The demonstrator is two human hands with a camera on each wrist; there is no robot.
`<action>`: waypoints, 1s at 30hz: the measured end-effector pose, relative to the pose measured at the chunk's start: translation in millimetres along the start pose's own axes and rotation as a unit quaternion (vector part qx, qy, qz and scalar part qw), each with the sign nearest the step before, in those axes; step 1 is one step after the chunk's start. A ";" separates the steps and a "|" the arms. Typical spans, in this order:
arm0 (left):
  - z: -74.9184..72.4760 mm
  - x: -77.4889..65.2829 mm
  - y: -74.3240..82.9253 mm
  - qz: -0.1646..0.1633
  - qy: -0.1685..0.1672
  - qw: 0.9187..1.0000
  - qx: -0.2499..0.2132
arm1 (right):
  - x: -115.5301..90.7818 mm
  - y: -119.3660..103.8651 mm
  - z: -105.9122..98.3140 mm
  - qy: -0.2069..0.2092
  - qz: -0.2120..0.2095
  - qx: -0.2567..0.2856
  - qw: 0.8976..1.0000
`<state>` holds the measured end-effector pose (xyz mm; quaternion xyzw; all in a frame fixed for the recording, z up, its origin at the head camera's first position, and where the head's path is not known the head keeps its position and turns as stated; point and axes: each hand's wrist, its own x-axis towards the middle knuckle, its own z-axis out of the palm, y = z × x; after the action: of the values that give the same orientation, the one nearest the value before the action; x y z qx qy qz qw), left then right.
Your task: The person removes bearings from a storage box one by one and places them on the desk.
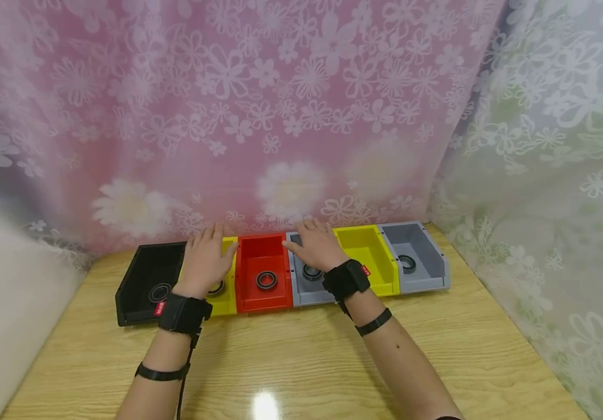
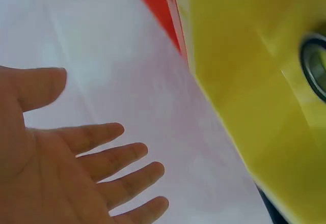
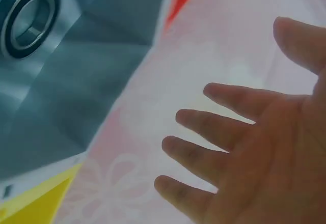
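Note:
My left hand (image 1: 205, 261) is held out flat over the left yellow bin (image 1: 226, 303), its fingers straight and holding nothing. Part of a bearing (image 1: 216, 288) in that bin shows beside my wrist. My right hand (image 1: 318, 246) reaches over the middle grey bin (image 1: 314, 296), fingers spread, palm bare. A black-sealed ring bearing (image 3: 30, 20) lies in this grey bin in the right wrist view. Between the hands stands the red bin (image 1: 263, 251) with another bearing (image 1: 267, 280) on its floor. Both wrist views show bare palms.
At the left end a black bin (image 1: 146, 268) contains a bearing (image 1: 160, 293). To the right are a yellow bin (image 1: 364, 248) and a grey bin (image 1: 411, 236) with a bearing (image 1: 407, 264). The bins stand in a row on a wooden table (image 1: 280, 361) before a pink flowered curtain (image 1: 259, 116).

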<state>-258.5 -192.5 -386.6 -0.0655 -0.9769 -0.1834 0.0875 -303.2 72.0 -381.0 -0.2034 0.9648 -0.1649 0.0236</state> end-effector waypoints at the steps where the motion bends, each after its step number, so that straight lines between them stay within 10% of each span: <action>1: -6.0 -7.0 -7.5 -0.007 0.017 1.000 -0.006 | -0.7 -4.2 -1.7 0.008 -0.010 0.006 1.000; 8: -35.9 -55.8 -87.6 -0.110 0.102 0.988 -0.025 | -3.2 -52.2 -18.2 0.059 -0.093 0.039 0.993; 14: -43.0 -76.3 -146.0 -0.215 0.034 0.974 -0.068 | 5.5 -107.5 -25.3 0.065 -0.161 0.003 0.985; 20: -41.6 -79.8 -164.6 -0.219 -0.035 0.973 -0.066 | 20.2 -157.3 -13.1 0.052 -0.199 -0.029 0.978; 30: -32.5 -81.5 -172.9 -0.221 -0.023 0.973 -0.062 | 53.4 -220.5 57.5 -0.049 -0.193 -0.038 0.979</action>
<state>-201.8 -372.1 -432.7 0.1430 -0.9558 -0.2564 0.0180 -260.8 -157.4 -361.9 -0.3942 0.9107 -0.1195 0.0314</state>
